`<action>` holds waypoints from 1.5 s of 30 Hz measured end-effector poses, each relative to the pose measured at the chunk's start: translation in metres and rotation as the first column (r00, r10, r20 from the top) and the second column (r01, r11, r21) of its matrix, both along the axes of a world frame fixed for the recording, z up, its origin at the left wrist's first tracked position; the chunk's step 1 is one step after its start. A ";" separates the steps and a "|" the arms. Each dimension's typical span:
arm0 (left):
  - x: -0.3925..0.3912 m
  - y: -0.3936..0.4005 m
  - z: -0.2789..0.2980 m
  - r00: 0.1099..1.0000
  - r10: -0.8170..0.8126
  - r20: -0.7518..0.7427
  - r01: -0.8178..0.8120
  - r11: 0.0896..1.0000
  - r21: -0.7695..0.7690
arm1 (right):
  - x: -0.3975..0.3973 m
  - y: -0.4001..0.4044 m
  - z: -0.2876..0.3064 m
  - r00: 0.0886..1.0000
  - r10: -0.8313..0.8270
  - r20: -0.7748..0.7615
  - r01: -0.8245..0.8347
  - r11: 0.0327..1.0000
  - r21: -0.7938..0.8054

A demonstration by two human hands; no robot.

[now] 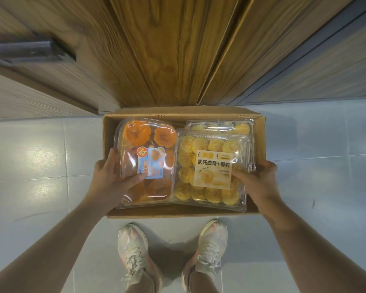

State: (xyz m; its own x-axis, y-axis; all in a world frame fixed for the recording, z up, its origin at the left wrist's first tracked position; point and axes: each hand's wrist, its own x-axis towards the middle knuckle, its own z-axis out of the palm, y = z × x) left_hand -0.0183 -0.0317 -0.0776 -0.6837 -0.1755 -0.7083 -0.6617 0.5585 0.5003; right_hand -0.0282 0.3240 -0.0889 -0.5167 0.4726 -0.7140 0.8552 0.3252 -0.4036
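Note:
An open cardboard box (260, 140) stands on the tiled floor in front of my feet. A clear clamshell of orange dried fruit (148, 136) with a blue label lies in its left half. My left hand (112, 178) grips that pack's left side, thumb across the lid. To the right lies a clear clamshell of yellow cookies (199, 193) with a cream label. My right hand (256, 178) holds its right edge, thumb on top. A second cookie clamshell (220, 125) shows behind it, partly covered.
Wooden door panels (167, 60) rise just behind the box, with a dark handle (30, 51) at the left. Pale floor tiles (40, 166) spread on both sides. My two light sneakers (131, 250) stand close to the box's near edge.

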 end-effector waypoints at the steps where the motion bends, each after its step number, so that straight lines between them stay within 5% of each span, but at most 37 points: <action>1: -0.001 -0.001 0.007 1.000 0.021 0.009 -0.021 0.999 -0.036 | 0.003 0.002 0.000 1.000 0.020 -0.012 -0.020 0.999 -0.026; 8: -0.005 -0.004 0.030 0.996 -0.006 -0.092 -0.006 0.991 -0.133 | 0.013 -0.032 0.031 0.938 0.321 -0.129 -0.340 0.923 -0.181; 16: -0.005 -0.015 0.035 0.999 0.037 -0.021 -0.035 0.996 0.082 | 0.009 -0.020 0.031 0.966 0.225 -0.126 -0.258 0.868 -0.425; 24: -0.010 -0.018 0.075 0.999 0.009 -0.033 -0.009 1.000 0.024 | 0.005 -0.017 0.080 0.945 0.199 -0.258 -0.299 0.847 -0.441; 37: -0.006 -0.071 0.306 0.974 0.012 -0.227 -0.019 0.999 -0.030 | -0.009 -0.052 0.318 0.835 0.246 -0.492 -0.473 0.779 -0.412; 45: 0.004 -0.098 0.477 0.923 0.132 -0.361 -0.093 0.988 0.124 | -0.019 -0.063 0.481 0.752 0.265 -0.603 -0.555 0.748 -0.363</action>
State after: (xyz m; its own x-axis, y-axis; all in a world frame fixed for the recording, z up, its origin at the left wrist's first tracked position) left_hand -0.0143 -0.1295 0.3990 -0.8792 -0.2064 -0.4295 -0.4760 0.4241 0.7704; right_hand -0.0472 0.2606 0.3917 -0.9046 -0.2175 -0.3667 0.3193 0.2244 -0.9207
